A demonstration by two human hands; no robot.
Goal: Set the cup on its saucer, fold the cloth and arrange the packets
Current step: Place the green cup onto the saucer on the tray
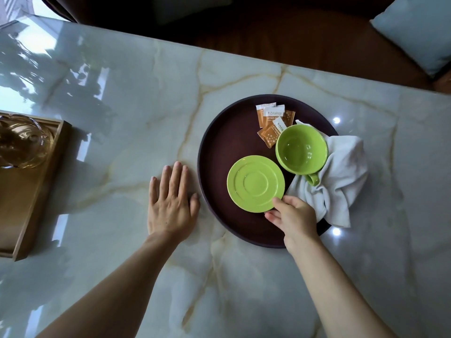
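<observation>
A round dark tray (219,142) lies on the marble table. On it a green saucer (253,182) sits at the front, and my right hand (292,218) pinches its near right rim. An empty green cup (301,148) stands behind the saucer, partly on a crumpled white cloth (341,176) that spills over the tray's right edge. Three orange packets (274,123) lie in a loose overlapping pile at the back of the tray. My left hand (172,203) rests flat on the table, fingers spread, just left of the tray.
A wooden tray (31,191) holding a glass vessel (22,142) stands at the table's left edge. Beyond the table's far edge are a dark seat and a pale blue cushion (419,30). Bare marble (219,289) stretches in front of the tray.
</observation>
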